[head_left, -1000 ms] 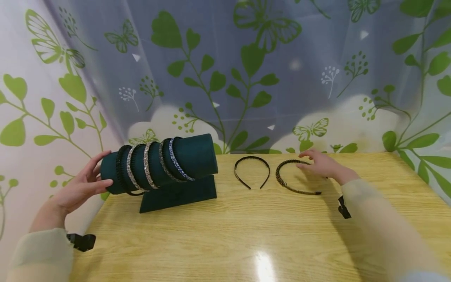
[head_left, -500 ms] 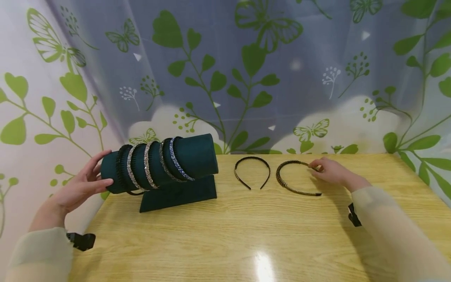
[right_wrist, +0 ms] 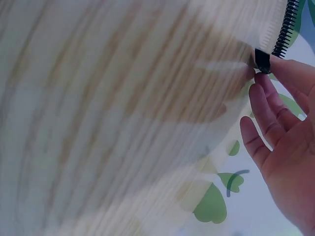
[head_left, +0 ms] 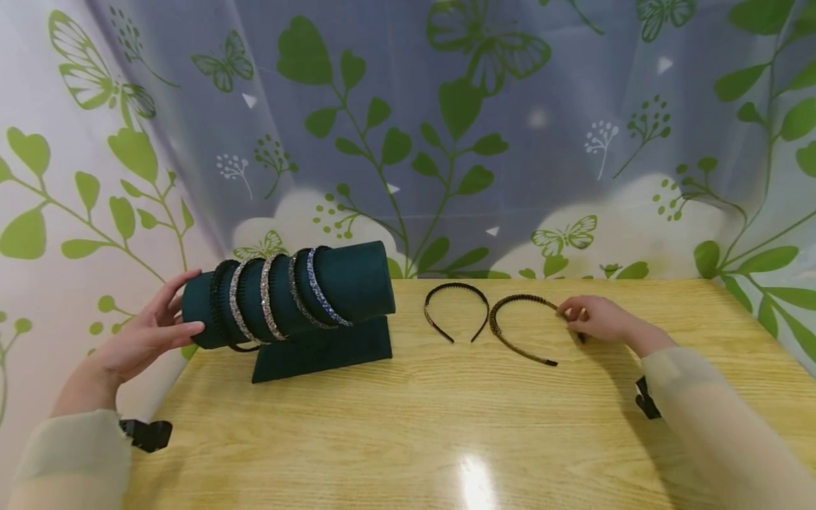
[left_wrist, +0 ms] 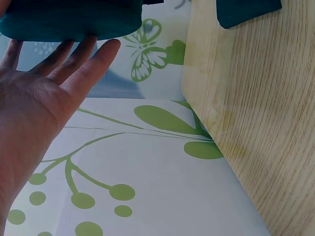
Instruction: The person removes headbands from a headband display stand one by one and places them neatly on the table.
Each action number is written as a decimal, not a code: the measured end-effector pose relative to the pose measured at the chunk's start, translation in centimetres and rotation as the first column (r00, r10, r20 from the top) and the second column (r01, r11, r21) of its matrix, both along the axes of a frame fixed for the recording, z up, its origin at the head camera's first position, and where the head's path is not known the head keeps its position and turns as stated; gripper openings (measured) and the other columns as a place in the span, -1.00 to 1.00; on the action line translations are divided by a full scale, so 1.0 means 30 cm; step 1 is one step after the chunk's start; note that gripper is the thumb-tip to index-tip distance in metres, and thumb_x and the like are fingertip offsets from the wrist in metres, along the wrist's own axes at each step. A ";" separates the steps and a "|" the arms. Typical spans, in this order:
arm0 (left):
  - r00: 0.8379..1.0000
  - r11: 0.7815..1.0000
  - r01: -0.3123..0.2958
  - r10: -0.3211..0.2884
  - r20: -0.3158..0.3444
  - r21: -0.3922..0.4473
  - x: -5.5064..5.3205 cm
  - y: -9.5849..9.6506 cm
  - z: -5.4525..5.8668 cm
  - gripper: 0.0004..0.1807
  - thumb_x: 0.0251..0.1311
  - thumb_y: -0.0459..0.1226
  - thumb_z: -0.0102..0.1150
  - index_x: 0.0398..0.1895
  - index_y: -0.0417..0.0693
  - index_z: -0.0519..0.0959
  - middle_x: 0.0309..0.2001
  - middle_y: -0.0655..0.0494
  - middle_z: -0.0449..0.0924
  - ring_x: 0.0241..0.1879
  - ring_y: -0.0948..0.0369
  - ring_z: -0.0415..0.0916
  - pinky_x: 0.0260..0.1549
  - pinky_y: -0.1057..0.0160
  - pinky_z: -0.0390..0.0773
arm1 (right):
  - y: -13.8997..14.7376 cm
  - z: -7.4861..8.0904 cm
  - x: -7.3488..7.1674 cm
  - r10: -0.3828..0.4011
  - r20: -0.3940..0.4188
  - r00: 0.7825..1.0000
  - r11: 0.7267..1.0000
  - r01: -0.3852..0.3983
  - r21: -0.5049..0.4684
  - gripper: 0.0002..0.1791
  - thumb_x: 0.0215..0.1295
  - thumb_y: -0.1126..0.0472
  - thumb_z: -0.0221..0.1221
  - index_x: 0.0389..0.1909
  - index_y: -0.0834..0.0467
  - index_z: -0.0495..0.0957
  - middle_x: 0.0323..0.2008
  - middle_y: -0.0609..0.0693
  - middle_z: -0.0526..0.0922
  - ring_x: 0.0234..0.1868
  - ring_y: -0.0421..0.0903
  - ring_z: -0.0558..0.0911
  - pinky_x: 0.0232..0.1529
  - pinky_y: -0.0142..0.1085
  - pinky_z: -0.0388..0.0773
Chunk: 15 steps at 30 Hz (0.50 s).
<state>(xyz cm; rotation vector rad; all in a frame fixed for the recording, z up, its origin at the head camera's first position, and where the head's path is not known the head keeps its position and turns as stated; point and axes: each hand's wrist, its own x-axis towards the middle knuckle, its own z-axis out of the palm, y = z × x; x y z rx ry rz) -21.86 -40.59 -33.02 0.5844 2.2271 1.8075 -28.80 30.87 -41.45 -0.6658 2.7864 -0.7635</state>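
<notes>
At the left, my left hand grips the end of a dark green velvet headband stand, thumb in front and fingers behind. Its roll meets the fingertips in the left wrist view. Several sparkly headbands ring the roll, among them a blue one and a silver one. My right hand pinches one end of a dark gold toothed headband, whose black tip shows between thumb and finger in the right wrist view. The rest of that headband is at table height.
A thin black toothed headband lies on the wooden table, just left of the gold one. Behind the table hangs a curtain printed with leaves and butterflies. The stand's base rests on the table.
My right hand has drawn back from above the gold headband and taken its far end. The headband has shifted left and turned slightly, close to the black one. My left hand stays put.
</notes>
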 end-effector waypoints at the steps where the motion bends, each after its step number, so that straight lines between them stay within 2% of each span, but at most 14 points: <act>1: 1.000 1.000 0.009 -0.009 -0.001 0.008 0.000 0.000 0.001 -0.12 0.36 -0.58 -0.12 0.54 0.35 -0.14 0.29 0.16 0.09 0.08 0.31 0.42 -0.09 0.27 0.53 | 0.000 0.002 0.002 0.004 0.001 1.000 1.000 -0.004 -0.003 -0.68 0.32 0.34 0.18 0.06 0.35 0.50 -0.25 0.11 0.54 -0.28 0.04 0.57 -0.34 -0.15 0.48; 6: 1.000 0.999 0.026 -0.026 -0.001 0.032 -0.001 -0.001 0.002 -0.12 0.35 -0.60 -0.13 0.54 0.35 -0.13 0.28 0.19 0.12 0.08 0.31 0.44 -0.10 0.26 0.54 | 0.004 0.003 0.010 0.010 0.004 1.000 1.000 -0.010 -0.012 -0.67 0.29 0.31 0.23 0.03 0.37 0.51 -0.30 0.06 0.55 -0.31 0.00 0.56 -0.32 -0.14 0.48; 15: 1.000 0.999 0.031 -0.031 -0.005 0.032 -0.002 -0.002 0.002 -0.12 0.36 -0.59 -0.14 0.54 0.35 -0.13 0.26 0.18 0.15 0.05 0.29 0.45 -0.10 0.25 0.54 | 0.026 -0.005 0.014 -0.046 0.024 0.999 0.998 0.047 -0.034 -0.61 0.25 0.24 0.28 0.01 0.40 0.52 -0.34 0.00 0.56 -0.35 -0.12 0.53 -0.29 -0.15 0.47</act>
